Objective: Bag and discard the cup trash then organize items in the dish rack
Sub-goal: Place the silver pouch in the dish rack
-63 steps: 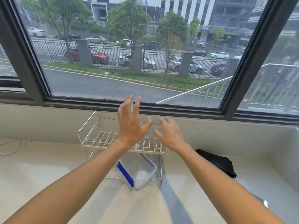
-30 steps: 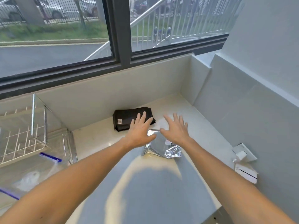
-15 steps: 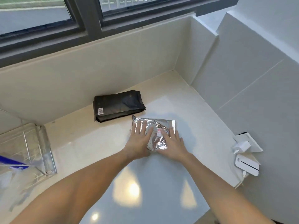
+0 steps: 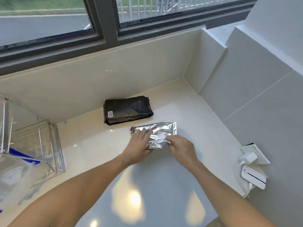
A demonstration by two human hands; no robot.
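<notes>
Home kitchen corner, likely: glossy pale countertop [image 4: 164,177] with tiled walls, dark-framed window [image 4: 105,30] above it facing a street, wire dish rack [image 4: 29,145] at counter's left, wall socket with charger [image 4: 247,157] at right.

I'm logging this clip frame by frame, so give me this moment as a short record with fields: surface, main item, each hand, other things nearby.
surface: pale glossy counter in a corner below a window
main item: crinkled silver foil pouch lying flat on the counter
left hand: rests on the pouch's left part, fingers spread
right hand: fingers curled, pinching the pouch's right near edge
behind the pouch: black packet with a barcode label, apart from it
far left: wire dish rack, blurred
right wall: white charger in a socket, white device below
</notes>
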